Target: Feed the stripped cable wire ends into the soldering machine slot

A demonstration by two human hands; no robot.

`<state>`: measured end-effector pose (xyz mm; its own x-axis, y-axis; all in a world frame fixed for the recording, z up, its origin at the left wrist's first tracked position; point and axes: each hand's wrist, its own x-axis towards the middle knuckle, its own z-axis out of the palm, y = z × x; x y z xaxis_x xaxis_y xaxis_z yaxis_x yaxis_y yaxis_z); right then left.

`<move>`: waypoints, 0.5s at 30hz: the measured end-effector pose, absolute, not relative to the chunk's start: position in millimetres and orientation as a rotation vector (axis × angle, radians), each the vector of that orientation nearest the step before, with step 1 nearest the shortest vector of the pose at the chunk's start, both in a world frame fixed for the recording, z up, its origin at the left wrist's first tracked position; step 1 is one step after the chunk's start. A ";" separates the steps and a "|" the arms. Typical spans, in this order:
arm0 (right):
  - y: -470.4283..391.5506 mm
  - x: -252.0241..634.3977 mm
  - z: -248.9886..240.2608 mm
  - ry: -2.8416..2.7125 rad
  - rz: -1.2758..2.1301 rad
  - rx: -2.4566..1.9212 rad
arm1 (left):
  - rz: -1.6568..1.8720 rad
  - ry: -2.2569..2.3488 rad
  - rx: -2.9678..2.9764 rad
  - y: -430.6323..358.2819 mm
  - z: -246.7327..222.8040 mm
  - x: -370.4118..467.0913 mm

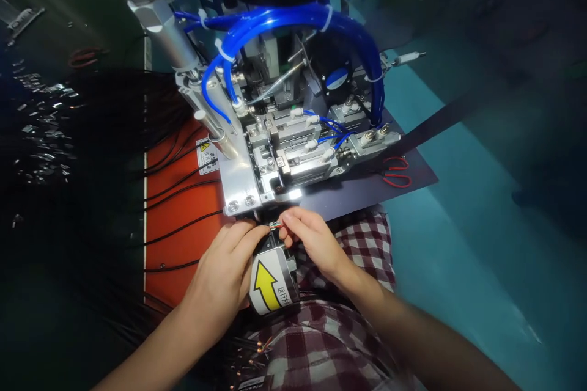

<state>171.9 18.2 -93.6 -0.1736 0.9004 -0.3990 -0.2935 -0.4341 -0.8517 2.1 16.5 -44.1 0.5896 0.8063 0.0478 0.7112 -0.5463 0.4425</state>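
Observation:
Thin coloured wires [275, 225] show between my two hands, just below the front edge of a metal machine [241, 186]. My left hand [224, 269] is closed, its thumb and fingertips at the left end of the wires. From the right, my right hand [307, 234] pinches the wires between thumb and forefinger. Directly beneath the fingertips sits a round part with a white label and yellow arrow [267, 287]. What lies under my left palm is hidden.
Blue air hoses [293, 15] arch over the machine. Black cables [183, 195] cross an orange surface [167, 284] at left. Red-handled scissors [397, 172] lie right of the machine on a dark plate [362, 192]. Small shiny pieces [43, 116] are scattered at far left.

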 end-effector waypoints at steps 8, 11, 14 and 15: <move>19.8 167.1 -92.7 -0.876 1.659 -1.242 | 0.330 1.318 2.504 15.4 -51.5 5.7; 21.4 168.3 -92.3 -0.870 1.688 -1.227 | 0.367 1.322 2.401 16.6 -48.3 2.2; 21.5 172.3 -92.2 -0.859 1.716 -1.220 | 0.403 1.358 2.296 13.9 -44.1 -5.4; 21.1 173.8 -92.4 -0.849 1.721 -1.214 | 0.402 1.388 2.281 11.6 -43.2 -8.7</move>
